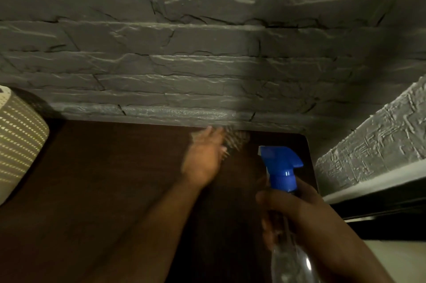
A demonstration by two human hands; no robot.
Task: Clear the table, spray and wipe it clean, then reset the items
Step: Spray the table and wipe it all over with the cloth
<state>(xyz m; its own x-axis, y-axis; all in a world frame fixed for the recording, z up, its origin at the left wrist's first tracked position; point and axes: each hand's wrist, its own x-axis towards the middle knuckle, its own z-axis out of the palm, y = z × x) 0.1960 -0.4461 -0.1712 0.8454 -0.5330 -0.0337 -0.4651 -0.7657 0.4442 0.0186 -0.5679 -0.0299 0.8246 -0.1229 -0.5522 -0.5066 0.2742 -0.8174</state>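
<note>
While the dark table [96,179] looks bare, the wiping step seems under way. The left hand [202,160] is blurred at the far edge; its fingers cannot be told. The right hand [297,213] wraps the upright spray bottle [282,169], nozzle pointing left toward those fingers. Next, likely squeeze.

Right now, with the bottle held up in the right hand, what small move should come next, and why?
Probably squeeze the trigger: the right hand grips the spray bottle with its nozzle aimed over the bare dark table. The blurred left hand, near the far edge, should perhaps move aside first.
</note>
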